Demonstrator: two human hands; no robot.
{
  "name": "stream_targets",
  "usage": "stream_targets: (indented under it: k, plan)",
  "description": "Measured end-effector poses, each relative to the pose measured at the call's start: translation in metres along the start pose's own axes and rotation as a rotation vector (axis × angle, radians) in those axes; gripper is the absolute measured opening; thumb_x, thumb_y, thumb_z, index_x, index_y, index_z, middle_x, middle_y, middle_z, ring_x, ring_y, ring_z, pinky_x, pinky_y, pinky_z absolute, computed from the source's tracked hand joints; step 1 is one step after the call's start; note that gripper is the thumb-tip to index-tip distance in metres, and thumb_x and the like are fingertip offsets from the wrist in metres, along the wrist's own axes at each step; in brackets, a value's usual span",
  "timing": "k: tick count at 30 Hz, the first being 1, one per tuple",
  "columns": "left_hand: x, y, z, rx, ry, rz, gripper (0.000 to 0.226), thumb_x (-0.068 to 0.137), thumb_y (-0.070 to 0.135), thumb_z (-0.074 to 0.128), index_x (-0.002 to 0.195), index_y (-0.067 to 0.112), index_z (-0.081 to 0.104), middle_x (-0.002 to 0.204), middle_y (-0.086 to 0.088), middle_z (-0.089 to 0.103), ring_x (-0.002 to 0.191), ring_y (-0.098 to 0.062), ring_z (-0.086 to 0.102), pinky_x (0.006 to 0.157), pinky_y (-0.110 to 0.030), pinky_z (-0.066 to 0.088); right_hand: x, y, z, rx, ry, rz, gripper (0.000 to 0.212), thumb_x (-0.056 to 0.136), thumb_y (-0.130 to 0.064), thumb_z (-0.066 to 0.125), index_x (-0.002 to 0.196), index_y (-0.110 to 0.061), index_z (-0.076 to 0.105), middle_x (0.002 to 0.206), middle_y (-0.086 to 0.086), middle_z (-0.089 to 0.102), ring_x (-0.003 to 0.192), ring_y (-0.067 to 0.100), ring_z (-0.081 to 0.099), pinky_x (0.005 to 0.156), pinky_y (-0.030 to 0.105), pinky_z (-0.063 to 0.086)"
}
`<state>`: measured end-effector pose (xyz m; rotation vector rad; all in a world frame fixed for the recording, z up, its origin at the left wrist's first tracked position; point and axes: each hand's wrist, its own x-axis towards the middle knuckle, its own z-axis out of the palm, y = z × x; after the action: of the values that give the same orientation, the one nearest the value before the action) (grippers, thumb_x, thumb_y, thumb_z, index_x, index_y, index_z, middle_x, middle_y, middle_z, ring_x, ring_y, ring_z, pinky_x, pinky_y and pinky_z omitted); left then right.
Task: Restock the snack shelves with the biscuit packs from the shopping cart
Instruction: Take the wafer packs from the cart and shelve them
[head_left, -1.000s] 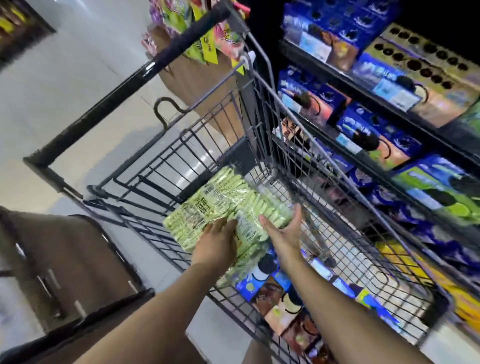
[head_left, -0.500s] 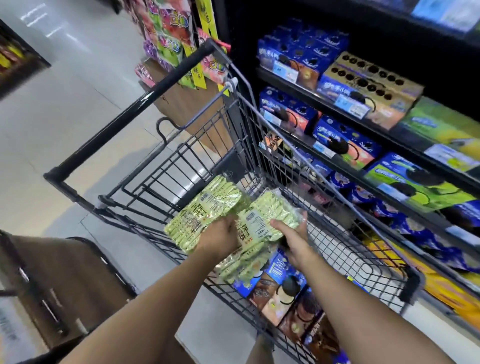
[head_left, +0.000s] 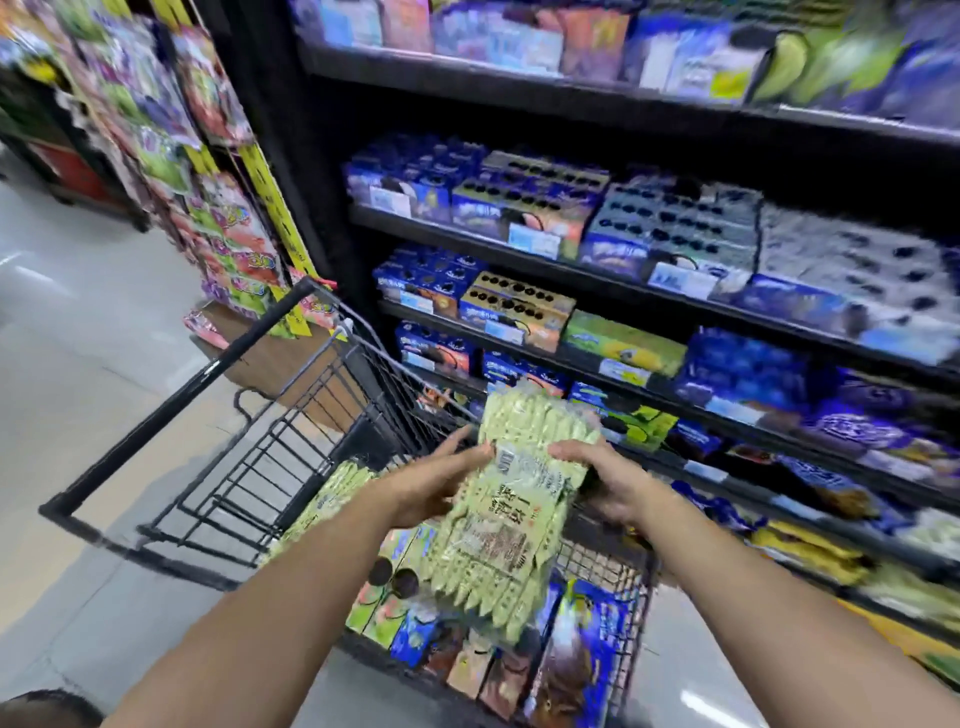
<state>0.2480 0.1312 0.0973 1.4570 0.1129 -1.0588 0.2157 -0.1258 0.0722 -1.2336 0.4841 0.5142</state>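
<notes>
Fingers (head_left: 569, 451) of the right hand (head_left: 610, 486) curl over one edge of a pale green, clear-wrapped biscuit multipack (head_left: 506, 525). The left hand (head_left: 436, 486) clasps the opposite edge, above the black wire shopping cart (head_left: 171, 402). Its long axis points up toward the dark snack shelves (head_left: 597, 275), nearer the right hand. Blur hides any free slot, and the pack hides the fingers behind it.

pale green biscuit pack (head_left: 511, 512) above cart (head_left: 156, 457)
</notes>
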Motion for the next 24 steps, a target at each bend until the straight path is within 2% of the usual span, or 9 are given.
stream_targets:
  k: [2, 5, 8, 10, 13, 15, 18, 21, 24]
  plan:
    - [0.004, 0.005, 0.039, 0.019, -0.007, 0.016, 0.128, 0.053, 0.075, 0.085, 0.154, 0.054, 0.009, 0.162, 0.003, 0.026, 0.147, -0.029, 0.027, 0.119, -0.057, 0.017, -0.025, -0.018, -0.014, -0.049, 0.036, -0.014, 0.143, 0.038, -0.057, 0.098, 0.154, -0.048, 0.015, 0.16, 0.004, 0.034, 0.144, 0.03, 0.036, 0.118, 0.058, 0.028]
    - [0.008, 0.007, 0.102, 0.102, 0.059, 0.016, 0.134, 0.056, 0.076, 0.083, 0.152, 0.054, -0.008, 0.165, 0.005, 0.018, 0.152, -0.027, 0.017, 0.119, -0.058, 0.011, -0.062, -0.033, -0.036, -0.114, 0.108, -0.047, 0.133, 0.049, -0.074, 0.087, 0.156, -0.044, 0.014, 0.165, -0.009, 0.017, 0.149, 0.024, 0.027, 0.119, 0.052, 0.026]
    - [0.007, 0.008, 0.166, -0.101, 0.141, 0.101, 0.139, 0.049, 0.061, 0.094, 0.155, 0.051, 0.004, 0.164, -0.006, 0.024, 0.148, -0.034, 0.027, 0.116, -0.062, 0.024, -0.107, -0.038, -0.065, -0.202, 0.09, -0.059, 0.12, 0.056, -0.087, 0.072, 0.155, -0.036, 0.028, 0.162, -0.006, 0.03, 0.14, 0.019, 0.039, 0.113, 0.044, 0.032]
    - [0.004, 0.009, 0.209, -0.234, 0.193, 0.162, 0.136, 0.046, 0.053, 0.097, 0.155, 0.039, 0.018, 0.157, -0.016, 0.037, 0.139, -0.041, 0.042, 0.111, -0.066, 0.034, -0.141, -0.037, -0.094, -0.28, 0.067, -0.016, 0.115, 0.056, -0.094, 0.062, 0.153, -0.042, 0.032, 0.162, -0.006, 0.03, 0.144, 0.025, 0.034, 0.118, 0.05, 0.025]
    - [0.002, 0.017, 0.269, -0.417, 0.219, 0.252, 0.099, 0.068, 0.038, 0.088, 0.149, 0.013, 0.037, 0.133, -0.022, 0.061, 0.116, -0.042, 0.064, 0.096, -0.062, 0.052, -0.197, -0.034, -0.152, -0.376, -0.013, 0.027, 0.085, 0.058, -0.098, 0.055, 0.133, -0.059, 0.051, 0.138, -0.014, 0.053, 0.122, 0.019, 0.05, 0.112, 0.05, 0.031]
    - [0.006, 0.025, 0.303, -0.507, 0.229, 0.276, 0.075, 0.084, 0.032, 0.078, 0.147, 0.015, 0.041, 0.131, -0.022, 0.063, 0.114, -0.042, 0.065, 0.092, -0.061, 0.054, -0.234, -0.032, -0.192, -0.351, -0.01, 0.048, 0.065, 0.061, -0.096, 0.057, 0.117, -0.063, 0.061, 0.12, -0.021, 0.061, 0.101, 0.009, 0.054, 0.097, 0.038, 0.041]
    - [0.012, 0.041, 0.353, -0.644, 0.226, 0.294, 0.073, 0.089, 0.033, 0.073, 0.152, 0.022, 0.038, 0.137, -0.02, 0.059, 0.121, -0.043, 0.06, 0.104, -0.065, 0.044, -0.276, -0.025, -0.244, -0.119, -0.023, -0.025, 0.067, 0.067, -0.079, 0.074, 0.125, -0.05, 0.06, 0.116, -0.006, 0.069, 0.081, 0.014, 0.06, 0.073, 0.031, 0.05]
    - [0.013, 0.056, 0.404, -0.739, 0.218, 0.334, 0.077, 0.086, 0.036, 0.075, 0.152, 0.025, 0.038, 0.137, -0.015, 0.061, 0.118, -0.039, 0.062, 0.103, -0.063, 0.045, -0.3, -0.015, -0.274, 0.149, 0.017, -0.137, 0.09, 0.063, -0.054, 0.09, 0.139, -0.045, 0.042, 0.132, 0.005, 0.062, 0.106, 0.034, 0.069, 0.097, 0.052, 0.054]
    - [0.011, 0.07, 0.454, -0.766, 0.298, 0.321, 0.116, 0.075, 0.044, 0.084, 0.158, 0.044, 0.002, 0.159, -0.003, 0.033, 0.135, -0.038, 0.046, 0.108, -0.059, 0.041, -0.318, -0.012, -0.272, 0.32, 0.108, -0.321, 0.106, 0.059, -0.039, 0.095, 0.145, -0.046, 0.032, 0.138, 0.004, 0.06, 0.116, 0.035, 0.066, 0.102, 0.062, 0.047]
